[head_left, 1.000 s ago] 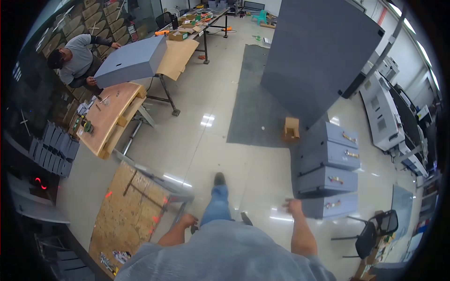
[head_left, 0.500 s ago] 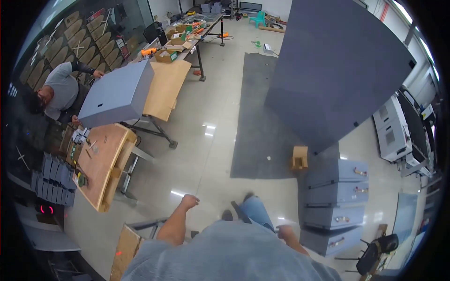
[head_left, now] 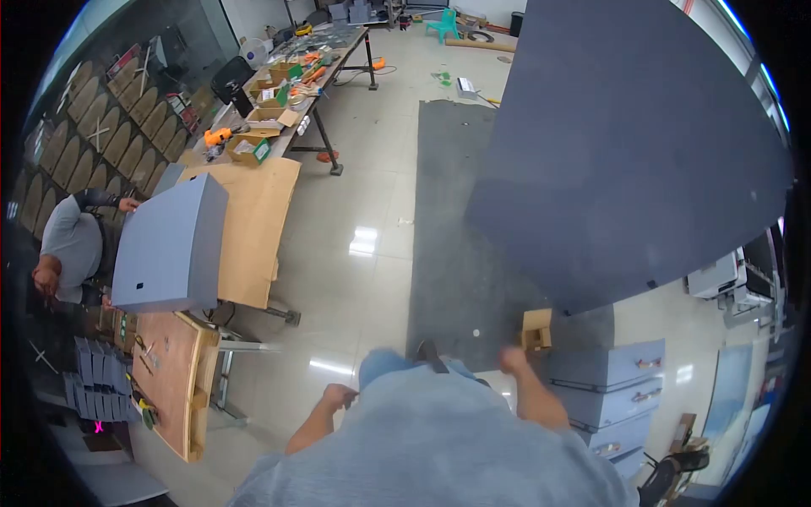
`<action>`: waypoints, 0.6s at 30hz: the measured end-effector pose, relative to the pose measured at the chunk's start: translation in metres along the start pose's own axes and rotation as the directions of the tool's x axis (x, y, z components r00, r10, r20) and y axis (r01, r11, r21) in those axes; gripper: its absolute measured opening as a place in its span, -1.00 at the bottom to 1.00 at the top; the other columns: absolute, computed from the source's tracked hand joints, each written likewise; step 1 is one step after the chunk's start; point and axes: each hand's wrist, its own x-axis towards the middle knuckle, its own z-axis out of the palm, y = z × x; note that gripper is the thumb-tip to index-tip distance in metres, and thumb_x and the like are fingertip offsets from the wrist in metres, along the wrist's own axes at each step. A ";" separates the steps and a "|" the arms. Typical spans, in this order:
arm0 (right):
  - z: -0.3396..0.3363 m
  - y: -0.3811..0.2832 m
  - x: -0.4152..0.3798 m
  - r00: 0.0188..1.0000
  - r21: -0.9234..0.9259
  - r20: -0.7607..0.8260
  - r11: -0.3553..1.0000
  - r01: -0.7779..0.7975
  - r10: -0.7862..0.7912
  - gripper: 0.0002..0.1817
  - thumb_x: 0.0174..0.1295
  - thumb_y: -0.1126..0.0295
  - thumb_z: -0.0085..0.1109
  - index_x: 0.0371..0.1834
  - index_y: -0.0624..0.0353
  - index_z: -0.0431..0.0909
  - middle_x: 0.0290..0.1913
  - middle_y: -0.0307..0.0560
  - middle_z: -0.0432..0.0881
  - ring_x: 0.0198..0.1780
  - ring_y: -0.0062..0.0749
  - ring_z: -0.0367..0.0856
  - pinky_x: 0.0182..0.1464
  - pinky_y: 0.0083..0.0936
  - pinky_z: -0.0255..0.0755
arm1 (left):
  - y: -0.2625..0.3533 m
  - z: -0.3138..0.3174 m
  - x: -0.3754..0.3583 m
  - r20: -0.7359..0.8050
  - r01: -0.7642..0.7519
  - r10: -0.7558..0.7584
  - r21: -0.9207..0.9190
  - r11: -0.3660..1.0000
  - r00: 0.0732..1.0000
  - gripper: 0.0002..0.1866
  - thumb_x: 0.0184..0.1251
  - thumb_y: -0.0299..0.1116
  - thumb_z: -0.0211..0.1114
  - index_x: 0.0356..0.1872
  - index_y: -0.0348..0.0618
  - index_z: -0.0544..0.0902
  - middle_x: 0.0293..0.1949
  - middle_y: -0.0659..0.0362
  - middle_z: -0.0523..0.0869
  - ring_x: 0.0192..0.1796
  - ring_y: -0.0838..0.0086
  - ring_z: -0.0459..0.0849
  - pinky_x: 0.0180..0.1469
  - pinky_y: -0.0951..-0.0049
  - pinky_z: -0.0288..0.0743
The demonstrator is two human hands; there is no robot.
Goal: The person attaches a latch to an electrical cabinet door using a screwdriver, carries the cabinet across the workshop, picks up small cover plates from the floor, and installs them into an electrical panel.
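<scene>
My left hand (head_left: 340, 395) hangs low at my left side with its fingers curled; a small dark spot shows at the fingertips, too small to name. My right hand (head_left: 511, 361) is in front of my right side, just left of a small open cardboard box (head_left: 536, 329) on the floor. That hand is blurred and its fingers are mostly hidden. Grey metal boxes (head_left: 621, 362) with latches stand in a row to my right. A large dark grey panel (head_left: 625, 152) rises ahead on the right.
On the left a co-worker (head_left: 72, 241) has hands on a large grey metal cabinet (head_left: 165, 245) on a bench. A wooden-topped table (head_left: 173, 372) stands nearer. A long workbench (head_left: 325, 63) carries tools and cartons. A dark mat (head_left: 443, 253) covers the floor ahead.
I have moved forward, so the table and metal boxes sit lower in view. My right hand has swung forward, and my left hand has dropped back. The co-worker's cabinet appears further left.
</scene>
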 end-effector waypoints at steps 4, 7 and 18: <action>-0.158 0.019 0.134 0.955 0.621 -0.291 0.770 0.145 0.055 -0.68 0.25 0.31 -0.03 -0.07 0.12 0.69 -0.39 -0.05 0.72 -0.37 -0.16 0.69 -0.29 -0.28 0.55 | 0.050 -0.045 0.034 -0.037 0.143 -0.167 -0.367 0.919 0.985 -0.70 0.11 -0.13 0.44 -0.30 -0.15 0.80 -0.45 0.18 0.77 -0.54 0.46 0.64 -0.52 0.43 0.50; -0.265 -0.010 0.185 0.965 0.985 0.053 0.148 -0.094 0.259 -0.65 0.27 0.35 -0.09 -0.05 0.19 0.67 -0.35 -0.09 0.75 -0.42 -0.24 0.69 -0.36 -0.37 0.54 | 0.071 -0.076 0.079 0.006 0.281 -0.306 -0.414 0.866 0.952 -0.69 0.06 -0.13 0.46 -0.31 -0.17 0.80 -0.46 0.17 0.76 -0.53 0.43 0.63 -0.52 0.42 0.49; -0.242 0.009 0.310 0.806 0.805 0.545 0.124 -0.580 0.230 -0.72 0.27 0.37 0.00 -0.08 0.00 0.70 -0.40 -0.08 0.72 -0.51 -0.33 0.66 -0.60 -0.28 0.44 | 0.082 -0.272 0.327 0.156 0.277 -0.305 0.181 0.944 0.939 -0.76 0.05 -0.34 0.33 -0.20 -0.04 0.76 -0.30 0.11 0.78 -0.35 0.37 0.78 -0.39 0.41 0.66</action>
